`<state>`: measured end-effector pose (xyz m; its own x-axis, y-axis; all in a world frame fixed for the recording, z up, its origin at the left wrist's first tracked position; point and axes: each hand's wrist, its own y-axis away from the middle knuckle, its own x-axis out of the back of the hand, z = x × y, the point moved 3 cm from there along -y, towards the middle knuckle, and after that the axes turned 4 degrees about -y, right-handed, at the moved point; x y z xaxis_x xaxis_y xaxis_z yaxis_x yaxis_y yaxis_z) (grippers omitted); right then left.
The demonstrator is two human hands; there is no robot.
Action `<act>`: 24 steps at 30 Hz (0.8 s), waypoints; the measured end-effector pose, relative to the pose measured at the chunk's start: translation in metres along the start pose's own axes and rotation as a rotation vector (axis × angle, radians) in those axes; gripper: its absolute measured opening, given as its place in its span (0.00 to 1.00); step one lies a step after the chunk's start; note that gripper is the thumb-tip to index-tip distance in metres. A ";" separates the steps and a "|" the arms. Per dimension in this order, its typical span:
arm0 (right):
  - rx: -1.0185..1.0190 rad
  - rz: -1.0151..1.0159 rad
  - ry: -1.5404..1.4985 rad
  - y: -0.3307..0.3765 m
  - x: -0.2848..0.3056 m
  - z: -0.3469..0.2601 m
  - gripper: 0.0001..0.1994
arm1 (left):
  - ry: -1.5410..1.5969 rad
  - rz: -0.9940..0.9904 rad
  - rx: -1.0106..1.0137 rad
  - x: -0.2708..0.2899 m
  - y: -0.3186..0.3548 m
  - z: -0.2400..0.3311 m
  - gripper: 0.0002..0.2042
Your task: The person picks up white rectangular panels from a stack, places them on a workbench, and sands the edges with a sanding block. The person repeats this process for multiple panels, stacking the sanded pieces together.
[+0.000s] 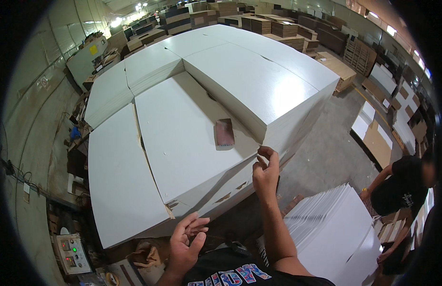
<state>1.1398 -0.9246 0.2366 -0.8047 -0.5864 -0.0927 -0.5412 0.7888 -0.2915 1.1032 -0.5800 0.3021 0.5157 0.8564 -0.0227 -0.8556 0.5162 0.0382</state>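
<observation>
Several tall stacks of white sheets [182,138] are seen packed side by side, filling the middle of the view. The right hand [265,172] is raised against the front edge of the sheets, fingers curled loosely and thumb lifted, touching the stack's side; whether a sheet is actually pinched cannot be made out. The left hand [185,243] is held open, fingers half bent, gripping nothing, just below the near corner of the stack. A small reddish-brown block [224,132] is laid flat on the lower stack, beside the taller one. Another stack of white sheets [335,229] is partly cut off at the lower right. A crouching person [397,186] is half hidden by the dark rim.
</observation>
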 end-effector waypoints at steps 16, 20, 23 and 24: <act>0.011 0.044 0.011 0.015 -0.019 0.001 0.32 | 0.023 -0.008 0.022 0.017 -0.003 -0.017 0.32; 0.048 0.065 0.015 0.017 -0.023 0.002 0.32 | 0.038 -0.025 0.028 0.021 -0.002 -0.019 0.33; -0.017 0.078 -0.013 0.015 -0.022 0.004 0.30 | 0.037 -0.021 0.042 0.025 -0.001 -0.021 0.32; 0.009 0.070 0.015 0.014 -0.022 0.003 0.30 | 0.038 -0.016 0.051 0.027 -0.001 -0.022 0.32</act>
<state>1.1504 -0.9010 0.2317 -0.8440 -0.5272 -0.0989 -0.4816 0.8259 -0.2931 1.1166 -0.5575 0.2798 0.5263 0.8480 -0.0620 -0.8434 0.5299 0.0888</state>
